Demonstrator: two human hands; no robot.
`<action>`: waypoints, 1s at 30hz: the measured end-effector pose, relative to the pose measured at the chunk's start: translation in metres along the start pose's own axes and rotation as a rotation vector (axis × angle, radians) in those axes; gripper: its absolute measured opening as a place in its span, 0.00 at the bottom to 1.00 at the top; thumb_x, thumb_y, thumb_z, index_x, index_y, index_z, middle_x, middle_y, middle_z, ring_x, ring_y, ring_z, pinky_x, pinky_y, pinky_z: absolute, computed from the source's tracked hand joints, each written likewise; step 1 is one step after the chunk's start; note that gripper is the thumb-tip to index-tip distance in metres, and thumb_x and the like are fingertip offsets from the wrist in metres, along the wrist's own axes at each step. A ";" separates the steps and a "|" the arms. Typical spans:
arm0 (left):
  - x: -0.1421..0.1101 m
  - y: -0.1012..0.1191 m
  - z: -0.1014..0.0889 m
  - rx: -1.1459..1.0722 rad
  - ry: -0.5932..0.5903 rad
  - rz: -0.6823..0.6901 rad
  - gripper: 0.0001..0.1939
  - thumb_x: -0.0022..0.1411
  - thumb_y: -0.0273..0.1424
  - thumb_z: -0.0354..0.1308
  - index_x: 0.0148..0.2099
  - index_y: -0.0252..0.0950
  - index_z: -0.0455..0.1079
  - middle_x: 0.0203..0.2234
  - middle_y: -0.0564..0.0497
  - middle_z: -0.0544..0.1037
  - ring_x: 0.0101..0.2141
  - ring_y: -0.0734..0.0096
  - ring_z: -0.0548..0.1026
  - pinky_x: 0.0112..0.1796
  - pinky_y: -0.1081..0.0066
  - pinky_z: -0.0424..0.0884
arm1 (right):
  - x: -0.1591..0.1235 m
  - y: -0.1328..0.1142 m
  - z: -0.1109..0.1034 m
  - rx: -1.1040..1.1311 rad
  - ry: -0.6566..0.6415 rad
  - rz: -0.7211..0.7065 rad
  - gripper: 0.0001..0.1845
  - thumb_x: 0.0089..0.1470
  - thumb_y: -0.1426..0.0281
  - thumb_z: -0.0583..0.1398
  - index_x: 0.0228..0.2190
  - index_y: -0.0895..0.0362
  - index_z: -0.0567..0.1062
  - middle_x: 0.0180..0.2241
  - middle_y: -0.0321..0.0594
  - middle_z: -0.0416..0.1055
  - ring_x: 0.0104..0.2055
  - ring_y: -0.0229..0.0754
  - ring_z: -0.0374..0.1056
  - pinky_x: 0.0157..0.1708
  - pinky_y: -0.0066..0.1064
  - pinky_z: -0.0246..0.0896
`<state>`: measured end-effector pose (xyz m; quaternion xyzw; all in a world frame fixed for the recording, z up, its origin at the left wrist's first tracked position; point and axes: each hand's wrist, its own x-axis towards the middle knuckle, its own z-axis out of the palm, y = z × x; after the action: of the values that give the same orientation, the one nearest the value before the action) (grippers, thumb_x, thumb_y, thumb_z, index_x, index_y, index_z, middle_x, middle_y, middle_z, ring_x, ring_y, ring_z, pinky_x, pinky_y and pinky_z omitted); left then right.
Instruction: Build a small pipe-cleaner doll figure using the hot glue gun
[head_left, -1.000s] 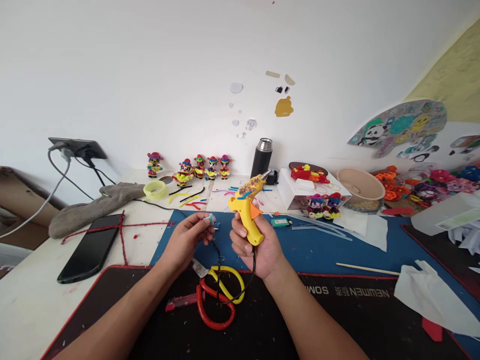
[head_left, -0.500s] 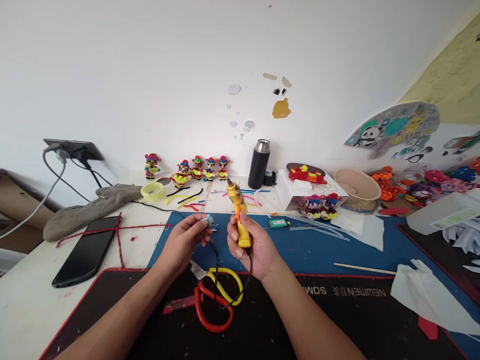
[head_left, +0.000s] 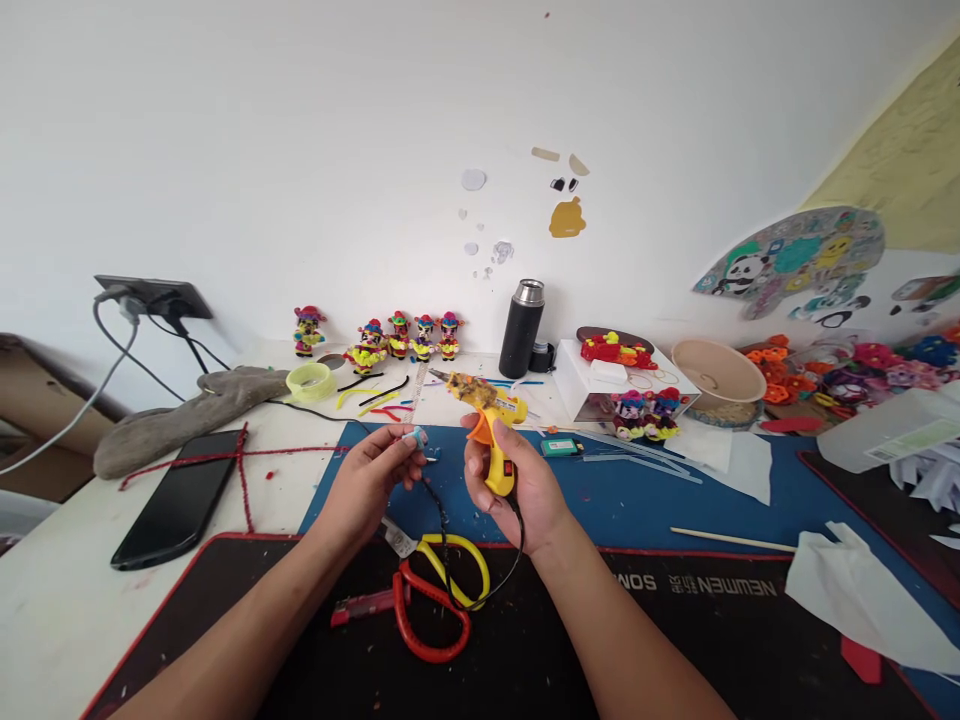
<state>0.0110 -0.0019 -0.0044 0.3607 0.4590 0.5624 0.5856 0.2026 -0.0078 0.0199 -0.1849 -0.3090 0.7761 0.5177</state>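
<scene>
In my right hand (head_left: 517, 480) is a yellow hot glue gun (head_left: 491, 420), its nozzle pointing up and to the left and its cord hanging below. My left hand (head_left: 382, 465) pinches a small light-blue piece (head_left: 417, 436) between thumb and fingertips; its exact kind is too small to tell. The nozzle stays apart from that piece. Beneath both hands lie scissors with one red and one yellow handle (head_left: 469, 565), the cord crossing over them. A red utility knife (head_left: 367, 605) rests beside the scissors on the black mat (head_left: 300, 660).
Several small figurines (head_left: 367, 345) stand along the wall, near a black thermos (head_left: 523, 330). Coloured pipe-cleaner pieces (head_left: 390, 395) are scattered before them. A phone (head_left: 180, 500) lies at left. Clear glue sticks (head_left: 641, 460), a wooden stick (head_left: 731, 538) and white paper (head_left: 862, 590) lie at right.
My right hand has turned the glue gun, so its side now shows and its nozzle points further left. My left hand keeps its pinch on the light-blue piece. The view has shifted slightly.
</scene>
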 end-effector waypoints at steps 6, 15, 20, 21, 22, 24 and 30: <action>-0.001 0.001 0.000 -0.011 0.003 0.010 0.21 0.48 0.43 0.79 0.37 0.35 0.79 0.24 0.51 0.81 0.23 0.72 0.74 0.24 0.74 0.66 | 0.001 -0.001 -0.001 -0.045 0.044 0.015 0.21 0.56 0.54 0.71 0.39 0.59 0.79 0.19 0.29 0.69 0.13 0.31 0.60 0.11 0.21 0.47; 0.007 0.004 -0.008 -0.101 0.091 0.022 0.18 0.48 0.39 0.78 0.34 0.34 0.77 0.23 0.51 0.80 0.22 0.73 0.73 0.23 0.75 0.66 | 0.001 0.010 -0.002 -0.443 0.101 0.025 0.25 0.58 0.49 0.68 0.35 0.60 0.78 0.13 0.27 0.62 0.13 0.35 0.61 0.12 0.24 0.46; 0.007 0.006 -0.008 -0.120 0.096 0.033 0.17 0.50 0.39 0.77 0.33 0.35 0.76 0.22 0.52 0.80 0.21 0.74 0.73 0.22 0.76 0.65 | -0.001 0.013 -0.002 -0.647 0.095 0.044 0.30 0.58 0.42 0.64 0.34 0.59 0.77 0.13 0.29 0.65 0.13 0.35 0.62 0.18 0.26 0.54; 0.006 0.006 -0.008 -0.120 0.094 0.033 0.17 0.50 0.39 0.76 0.33 0.35 0.76 0.22 0.52 0.80 0.21 0.74 0.73 0.22 0.76 0.65 | -0.001 0.014 -0.001 -0.677 0.094 0.043 0.31 0.59 0.41 0.63 0.34 0.59 0.77 0.13 0.29 0.65 0.14 0.35 0.62 0.18 0.27 0.55; 0.006 0.007 -0.007 -0.119 0.093 0.034 0.17 0.50 0.39 0.77 0.33 0.35 0.76 0.22 0.52 0.80 0.21 0.75 0.73 0.22 0.76 0.65 | -0.002 0.015 -0.001 -0.702 0.098 0.037 0.31 0.59 0.40 0.63 0.34 0.59 0.77 0.13 0.29 0.65 0.14 0.35 0.62 0.19 0.27 0.55; 0.005 0.008 -0.005 -0.108 0.092 0.036 0.18 0.49 0.40 0.77 0.33 0.35 0.76 0.21 0.52 0.79 0.20 0.75 0.72 0.21 0.77 0.65 | -0.002 0.017 -0.002 -0.738 0.116 0.019 0.31 0.60 0.40 0.62 0.33 0.58 0.76 0.13 0.30 0.65 0.14 0.35 0.62 0.20 0.28 0.55; 0.002 0.010 -0.002 -0.064 0.073 0.032 0.20 0.47 0.43 0.77 0.33 0.34 0.76 0.20 0.53 0.79 0.19 0.75 0.72 0.21 0.76 0.65 | -0.003 0.019 -0.003 -0.805 0.177 0.012 0.33 0.59 0.38 0.61 0.31 0.57 0.75 0.12 0.30 0.64 0.14 0.36 0.62 0.19 0.28 0.55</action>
<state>0.0057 0.0008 0.0039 0.3283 0.4563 0.5988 0.5705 0.1922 -0.0148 0.0047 -0.4406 -0.5413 0.5773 0.4238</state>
